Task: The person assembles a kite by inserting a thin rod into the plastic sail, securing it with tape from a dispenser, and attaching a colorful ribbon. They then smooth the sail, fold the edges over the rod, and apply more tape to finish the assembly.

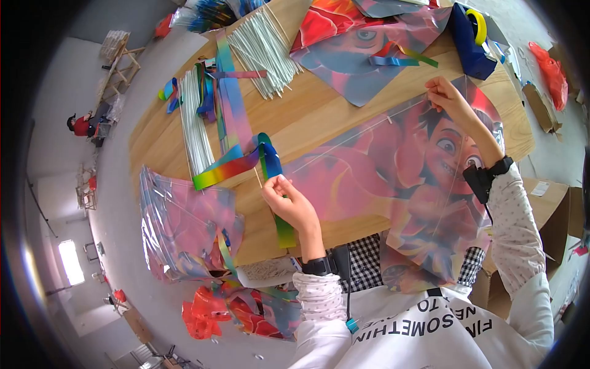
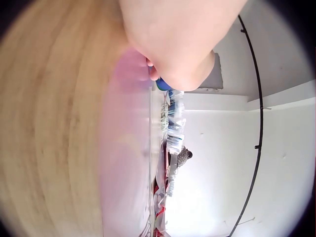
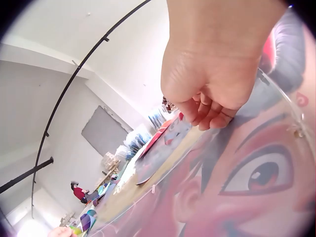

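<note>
A translucent kite sheet (image 1: pixel 356 178) printed with a big-eyed cartoon character spreads over the table's front edge and the person's lap. My left hand (image 1: pixel 292 206) pinches its narrow left tip beside a blue-green ribbon (image 1: pixel 270 154). Along the sheet's far edge runs a thin white rod (image 1: pixel 362 130), fixed with a small clip. My right hand (image 1: pixel 452 101), fingers curled, grips the far edge near the character's dark hair; its fingertips are partly hidden. Seen from the right wrist, that hand (image 3: pixel 207 94) sits just above the printed eye (image 3: pixel 259 173).
Bundles of white rods (image 1: pixel 264 52) and colourful ribbons (image 1: pixel 230 111) lie on the wooden table (image 1: pixel 326 132). Other kite sheets (image 1: pixel 344 64) are at the back, near a blue tape dispenser (image 1: pixel 470 46). A folded clear-wrapped sheet (image 1: pixel 184 224) hangs at the left edge. Cardboard boxes (image 1: pixel 541 209) stand right.
</note>
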The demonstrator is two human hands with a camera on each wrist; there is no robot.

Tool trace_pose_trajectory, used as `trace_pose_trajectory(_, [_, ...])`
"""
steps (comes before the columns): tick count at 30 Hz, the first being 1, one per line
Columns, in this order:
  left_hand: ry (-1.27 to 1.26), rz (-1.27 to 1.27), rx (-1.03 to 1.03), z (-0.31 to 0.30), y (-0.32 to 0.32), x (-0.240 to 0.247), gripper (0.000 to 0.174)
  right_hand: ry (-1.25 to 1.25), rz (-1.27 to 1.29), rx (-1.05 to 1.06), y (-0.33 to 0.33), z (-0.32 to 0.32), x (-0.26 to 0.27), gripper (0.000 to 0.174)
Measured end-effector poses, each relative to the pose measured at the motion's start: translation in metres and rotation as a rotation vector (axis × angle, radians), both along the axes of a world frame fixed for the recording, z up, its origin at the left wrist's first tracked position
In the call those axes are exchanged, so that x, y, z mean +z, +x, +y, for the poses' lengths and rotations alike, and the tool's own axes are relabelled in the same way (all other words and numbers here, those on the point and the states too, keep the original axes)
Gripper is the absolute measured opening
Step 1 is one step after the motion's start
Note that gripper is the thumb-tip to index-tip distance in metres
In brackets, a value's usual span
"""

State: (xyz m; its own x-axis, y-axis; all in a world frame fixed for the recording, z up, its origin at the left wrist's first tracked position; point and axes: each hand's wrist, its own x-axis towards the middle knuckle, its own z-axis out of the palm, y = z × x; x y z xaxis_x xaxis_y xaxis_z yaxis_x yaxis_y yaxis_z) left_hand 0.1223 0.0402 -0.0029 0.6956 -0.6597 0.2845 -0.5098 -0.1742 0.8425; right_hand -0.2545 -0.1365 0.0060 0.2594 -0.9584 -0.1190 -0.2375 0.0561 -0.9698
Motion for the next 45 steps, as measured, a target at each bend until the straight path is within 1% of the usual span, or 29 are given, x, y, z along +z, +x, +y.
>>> trace_pose_trajectory(6, [-0.018,0.061,-0.001,-0.003,-0.006,0.010,0.014,0.023,-0.003,0.016,-0.003,0.001,0.001,0.020])
trace_pose_trajectory(12, [-0.067,0.092,-0.040,-0.004,-0.002,0.000,0.015,0.056,-0.003,0.000,0.000,0.005,0.007,0.020])
trace_pose_trajectory(18, [-0.063,0.125,-0.027,-0.007,-0.001,0.001,0.013,0.068,0.014,0.006,0.001,0.006,0.011,0.021])
trace_pose_trajectory(21, [-0.052,0.099,-0.046,-0.008,0.001,-0.001,0.017,0.057,0.009,0.001,0.001,0.006,0.010,0.021])
trace_pose_trajectory(30, [-0.072,0.135,-0.046,-0.013,0.001,0.003,0.014,0.039,-0.026,-0.013,-0.001,0.004,0.005,0.020])
trace_pose_trajectory(35, [-0.062,0.072,-0.003,-0.011,0.000,0.005,0.016,0.031,-0.029,-0.006,-0.004,0.001,0.001,0.021])
trace_pose_trajectory(36, [-0.068,0.056,0.005,-0.011,0.001,0.004,0.016,0.032,-0.021,-0.006,-0.003,0.002,0.002,0.021])
trace_pose_trajectory(39, [-0.090,0.121,-0.016,-0.012,0.002,0.000,0.019,0.029,0.026,-0.012,-0.003,0.000,0.006,0.022])
trace_pose_trajectory(40, [-0.055,0.119,-0.011,-0.012,0.001,0.003,0.018,0.027,0.045,-0.016,-0.003,-0.001,0.007,0.022])
trace_pose_trajectory(45, [-0.023,0.012,-0.032,-0.014,0.005,-0.001,0.016,-0.008,0.184,-0.056,-0.001,0.001,0.017,0.022])
